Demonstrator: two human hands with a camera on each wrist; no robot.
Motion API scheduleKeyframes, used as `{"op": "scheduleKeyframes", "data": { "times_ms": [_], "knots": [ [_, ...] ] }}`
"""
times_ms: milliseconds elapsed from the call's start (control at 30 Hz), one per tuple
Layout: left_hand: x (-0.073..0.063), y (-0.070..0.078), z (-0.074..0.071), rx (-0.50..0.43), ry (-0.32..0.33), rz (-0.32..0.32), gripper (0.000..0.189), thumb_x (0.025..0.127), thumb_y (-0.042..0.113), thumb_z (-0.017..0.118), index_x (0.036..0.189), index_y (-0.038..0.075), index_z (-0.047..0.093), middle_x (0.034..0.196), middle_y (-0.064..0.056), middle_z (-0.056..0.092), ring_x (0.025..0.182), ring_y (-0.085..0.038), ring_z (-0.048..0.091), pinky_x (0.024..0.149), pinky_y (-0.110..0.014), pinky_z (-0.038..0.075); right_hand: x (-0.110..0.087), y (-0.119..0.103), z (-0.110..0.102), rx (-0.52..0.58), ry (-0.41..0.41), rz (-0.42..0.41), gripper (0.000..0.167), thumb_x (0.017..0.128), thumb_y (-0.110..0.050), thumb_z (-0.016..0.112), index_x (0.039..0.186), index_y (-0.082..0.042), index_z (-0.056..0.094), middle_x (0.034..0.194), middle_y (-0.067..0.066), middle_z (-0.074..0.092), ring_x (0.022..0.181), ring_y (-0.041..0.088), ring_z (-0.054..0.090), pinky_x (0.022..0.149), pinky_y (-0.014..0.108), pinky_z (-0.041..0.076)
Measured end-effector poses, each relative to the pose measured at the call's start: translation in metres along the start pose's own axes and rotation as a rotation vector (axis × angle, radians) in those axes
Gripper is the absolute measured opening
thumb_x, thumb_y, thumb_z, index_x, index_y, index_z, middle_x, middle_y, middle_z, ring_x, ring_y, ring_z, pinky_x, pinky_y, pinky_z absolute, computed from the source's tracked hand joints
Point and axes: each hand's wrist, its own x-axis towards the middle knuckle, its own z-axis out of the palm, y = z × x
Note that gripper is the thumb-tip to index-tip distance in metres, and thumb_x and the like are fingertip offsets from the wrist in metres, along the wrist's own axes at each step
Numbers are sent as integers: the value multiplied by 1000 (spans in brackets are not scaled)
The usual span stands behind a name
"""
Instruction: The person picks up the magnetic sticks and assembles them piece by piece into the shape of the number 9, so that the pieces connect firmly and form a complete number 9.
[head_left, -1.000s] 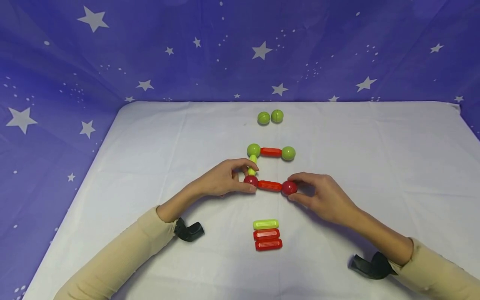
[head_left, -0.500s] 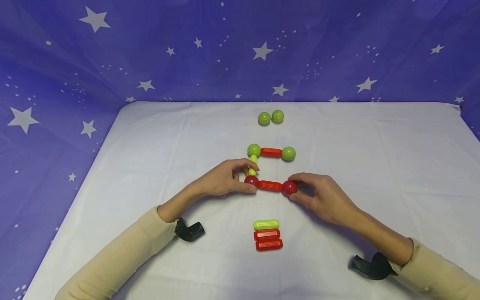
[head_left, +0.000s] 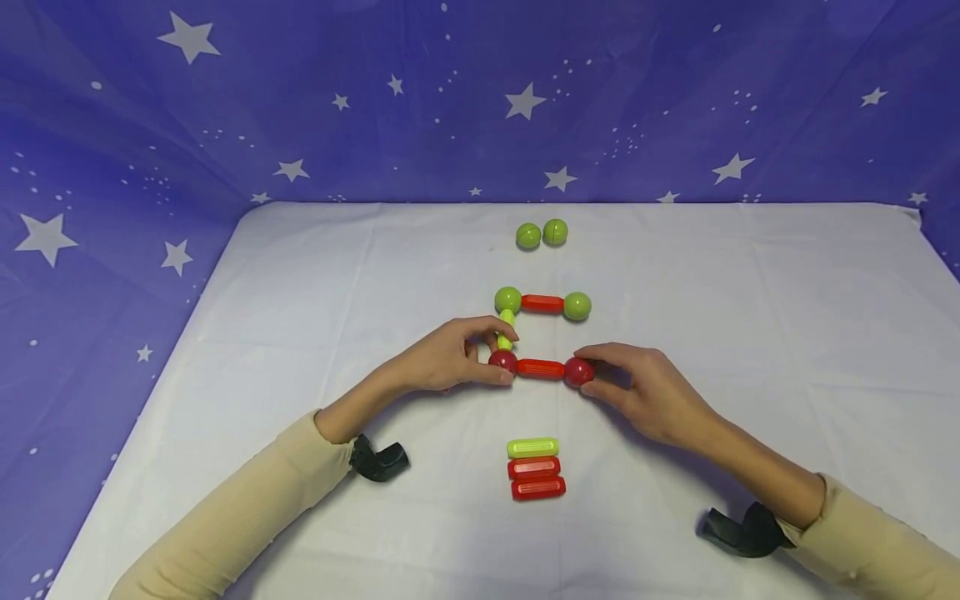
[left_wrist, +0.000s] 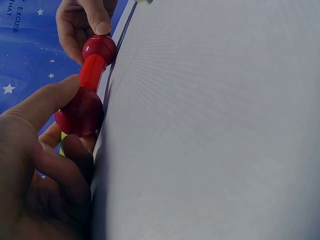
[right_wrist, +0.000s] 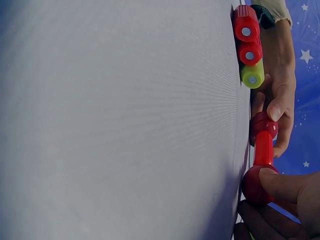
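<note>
In the head view my left hand point(head_left: 446, 357) holds a red ball point(head_left: 503, 362) between thumb and fingers, its index finger over a yellow-green rod point(head_left: 507, 321). My right hand point(head_left: 648, 392) pinches a second red ball point(head_left: 578, 372). A red rod point(head_left: 541, 368) joins the two balls, also seen as the red rod point(left_wrist: 92, 71) in the left wrist view. The yellow-green rod runs from the left red ball up to a green ball point(head_left: 507, 300). From there another red rod point(head_left: 542, 303) reaches a further green ball point(head_left: 577, 306). Fingers hide part of the left red ball.
Two loose green balls point(head_left: 542, 234) lie at the back of the white-covered table point(head_left: 750, 292). Nearer the front lie a yellow-green rod point(head_left: 532, 447) and two red rods point(head_left: 537, 477) side by side, with metal discs in their ends. A starry purple cloth point(head_left: 450, 100) hangs behind.
The right red ball and my right hand have shifted slightly away from the front edge, leaving the red rod between the red balls a little more level. My left hand has barely moved.
</note>
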Motion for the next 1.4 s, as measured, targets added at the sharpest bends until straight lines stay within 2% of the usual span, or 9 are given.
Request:
{"op": "scheduleKeyframes", "data": {
  "times_ms": [600,967,1267,1400],
  "knots": [
    [-1,0,0,0,3,-6,48,81,23,83,124,17,62,108,-6,58,49,-16,44,43,-26,35,0,-1,1,-12,-7,13,43,83,-5,79,124,-4,66,118,9,68,111,28,63,92,48,50],
    [0,-1,1,5,3,3,48,81,22,83,124,17,62,107,-6,58,49,-15,44,44,-26,35,-3,-7,-5,-24,4,46,47,82,-6,80,126,-3,65,122,10,67,115,30,61,95,52,47],
    [0,-1,0,11,5,4,48,81,23,83,123,16,62,107,-5,58,49,-15,44,44,-26,35,-13,-23,-11,24,90,-31,43,78,0,81,119,-6,69,115,4,70,112,25,64,94,50,48],
    [0,-1,0,19,5,6,47,81,23,83,123,16,62,107,-5,59,50,-15,44,45,-26,35,-17,-34,-6,66,63,-48,39,78,0,81,116,-7,71,112,1,71,109,21,65,91,47,50]
  ]
}}
